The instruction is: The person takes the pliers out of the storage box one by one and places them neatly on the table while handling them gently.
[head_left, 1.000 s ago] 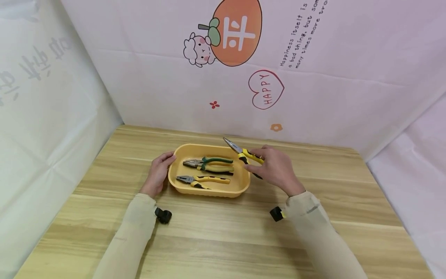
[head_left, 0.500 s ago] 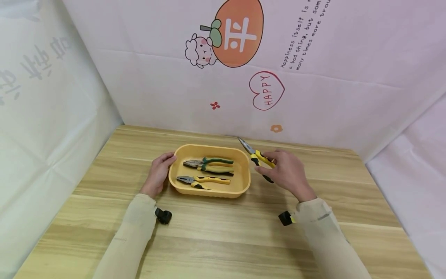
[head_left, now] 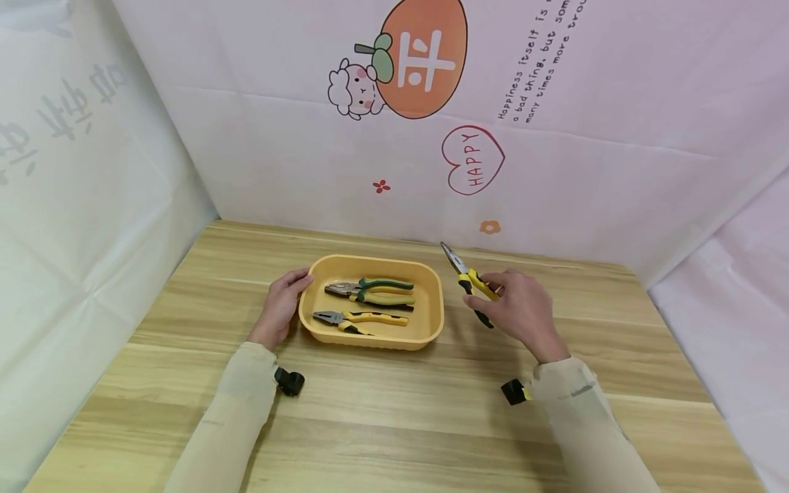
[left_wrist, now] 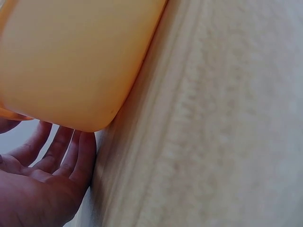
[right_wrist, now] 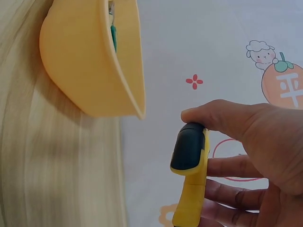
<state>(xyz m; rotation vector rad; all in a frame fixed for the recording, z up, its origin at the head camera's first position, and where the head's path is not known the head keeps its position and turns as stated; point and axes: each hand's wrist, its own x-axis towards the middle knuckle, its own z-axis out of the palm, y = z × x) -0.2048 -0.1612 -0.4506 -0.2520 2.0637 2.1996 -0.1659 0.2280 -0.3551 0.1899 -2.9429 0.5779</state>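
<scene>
My right hand (head_left: 520, 306) grips a pair of needle-nose pliers (head_left: 470, 275) by their yellow-and-black handles, above the table to the right of a yellow plastic basin (head_left: 370, 341). The long grey nose points up and away to the left. The right wrist view shows the thumb and fingers on either side of the handles (right_wrist: 193, 189). At the basin's left end my left hand (head_left: 280, 308) holds it, thumb at the rim and fingers against the outer wall. Inside lie green-handled combination pliers (head_left: 372, 291) and, nearer me, yellow-and-black combination pliers (head_left: 357, 320), whose lower handle is partly hidden by the front wall.
The basin stands on a wood-grain table (head_left: 382, 424). A white printed cloth (head_left: 277, 150) hangs behind the table's back edge, with more white cloth at both sides. Each wrist carries a small black camera, such as the left wrist camera (head_left: 289, 381).
My right hand has moved to the right with the needle-nose pliers, from over the basin's right end to beside it. The left hand and the basin have stayed in place.
</scene>
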